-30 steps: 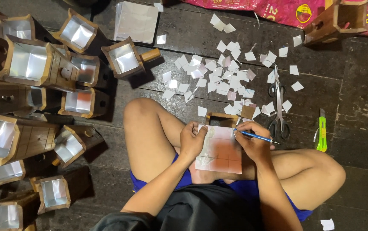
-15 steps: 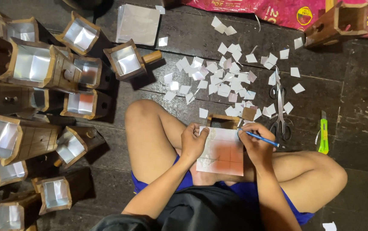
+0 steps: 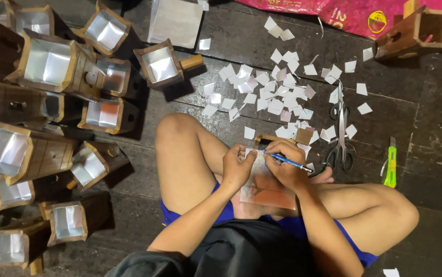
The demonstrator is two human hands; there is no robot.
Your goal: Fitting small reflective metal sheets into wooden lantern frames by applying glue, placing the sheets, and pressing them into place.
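Paper sheet, pale with a reddish patch, lies on the person's lap at centre frame, between the crossed legs. The right hand has its grip clamped on a blue pen, whose tip sits at the sheet's upper edge. The left hand presses its fingers closed on the sheet's left edge, pinning it. Just above the hands, small white paper squares lie scattered over the dark wooden floor. Scissors lie right of the hands, and a green utility knife lies farther right. Wooden boxes lined with silvery foil crowd the left side of the frame. One more wooden box sits at upper right on a pink sack.
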